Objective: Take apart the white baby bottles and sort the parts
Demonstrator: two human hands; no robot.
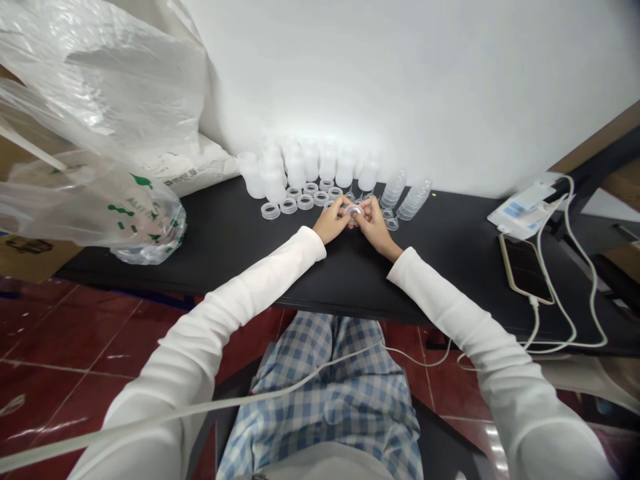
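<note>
Left hand (330,223) and right hand (376,227) pinch one clear plastic ring (354,211) between their fingertips, over the black table (215,240). At 11 o'clock from the hands lie loose rings (305,201); behind them stand clear plastic bottles (310,163). Nested clear cups (393,190) lie at 1 o'clock. At 9 o'clock, a printed plastic bag (150,233) holds clear parts, too blurred to identify.

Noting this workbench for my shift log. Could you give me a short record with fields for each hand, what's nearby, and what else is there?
Left hand: holds a clear ring at the fingertips
Right hand: holds the same ring
Nearby: row of clear rings, row of clear containers, two stacks of clear cups
Surface: black table
Also: plastic bag, phone, white cable
</note>
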